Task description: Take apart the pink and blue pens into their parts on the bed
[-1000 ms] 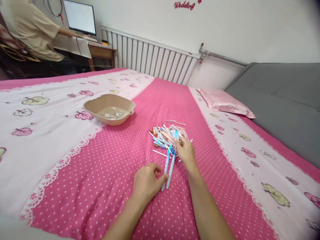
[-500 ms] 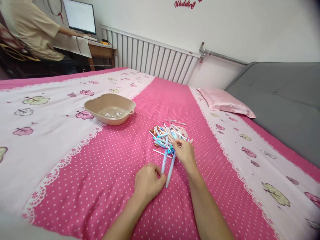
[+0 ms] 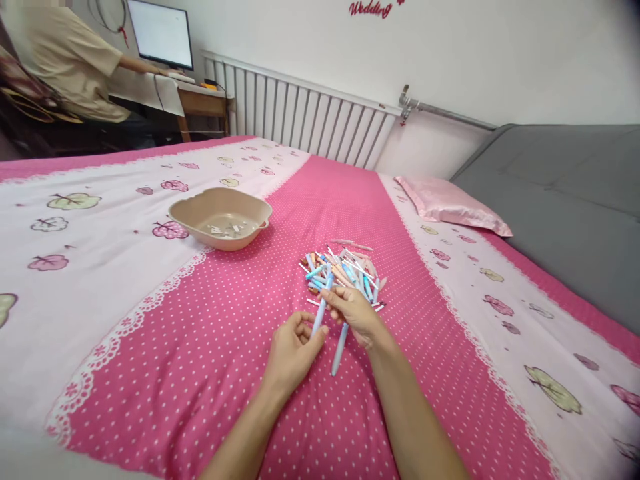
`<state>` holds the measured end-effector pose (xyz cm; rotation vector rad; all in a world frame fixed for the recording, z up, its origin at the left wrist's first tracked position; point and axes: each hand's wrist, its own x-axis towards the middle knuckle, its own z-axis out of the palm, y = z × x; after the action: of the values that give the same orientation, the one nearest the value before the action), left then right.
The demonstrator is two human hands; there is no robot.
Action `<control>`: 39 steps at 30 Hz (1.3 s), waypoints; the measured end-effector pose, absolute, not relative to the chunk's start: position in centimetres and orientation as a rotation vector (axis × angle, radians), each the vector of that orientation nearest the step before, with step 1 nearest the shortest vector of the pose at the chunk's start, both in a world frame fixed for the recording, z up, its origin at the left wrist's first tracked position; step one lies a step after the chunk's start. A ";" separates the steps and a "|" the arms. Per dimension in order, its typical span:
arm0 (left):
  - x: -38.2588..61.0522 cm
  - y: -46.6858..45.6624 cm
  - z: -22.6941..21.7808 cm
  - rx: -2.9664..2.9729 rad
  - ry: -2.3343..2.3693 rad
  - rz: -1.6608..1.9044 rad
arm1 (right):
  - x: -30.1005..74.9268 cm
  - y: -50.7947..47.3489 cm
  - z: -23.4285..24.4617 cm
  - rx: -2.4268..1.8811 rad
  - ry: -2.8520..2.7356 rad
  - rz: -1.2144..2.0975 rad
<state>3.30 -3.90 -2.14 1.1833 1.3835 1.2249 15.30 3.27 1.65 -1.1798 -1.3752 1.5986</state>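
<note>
A heap of blue, pink and orange pens (image 3: 345, 272) lies on the pink dotted bedspread (image 3: 240, 347). My left hand (image 3: 291, 351) is closed on the lower end of a light blue pen (image 3: 320, 307), held tilted up off the bed. My right hand (image 3: 356, 315) pinches the same pen near its middle, just below the heap. A second light blue pen (image 3: 339, 348) lies on the bedspread between my hands.
A beige bowl (image 3: 190, 212) with small white bits stands at the left. A pink pillow (image 3: 450, 203) and a grey headboard (image 3: 565, 200) are at the right. A radiator (image 3: 300, 117) runs along the far wall. A person in a beige shirt (image 3: 60, 53) sits at a desk with a monitor (image 3: 160, 32).
My left hand has lifted one blue pen off the bed and tilted it up. My right hand drew back from the heap and took hold of that pen.
</note>
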 end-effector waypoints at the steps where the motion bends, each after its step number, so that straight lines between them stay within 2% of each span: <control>1: 3.3 -3.9 -2.2 1.161 1.404 1.235 | 15.3 3.4 1.5 -1.173 -1.336 1.584; 10: 3.1 -3.8 -2.3 0.966 1.393 1.385 | 15.2 3.4 1.4 -1.158 -1.274 1.572; 19: 3.2 -4.1 -1.9 1.052 1.422 1.288 | 15.2 3.6 1.2 -1.151 -1.287 1.512; 26: 2.9 -3.9 -0.8 0.823 1.316 1.236 | 15.0 3.5 1.4 -1.070 -1.198 1.611; 35: 3.1 -3.6 -1.4 0.853 1.322 1.510 | 15.3 3.9 1.3 -1.074 -1.113 1.568; 39: 2.9 -3.7 -1.4 0.892 1.342 1.473 | 15.2 3.7 1.5 -1.067 -1.106 1.563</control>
<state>2.90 -3.75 -1.40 0.8923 1.3417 1.4729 15.21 3.72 1.54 -1.0667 -1.1062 1.5633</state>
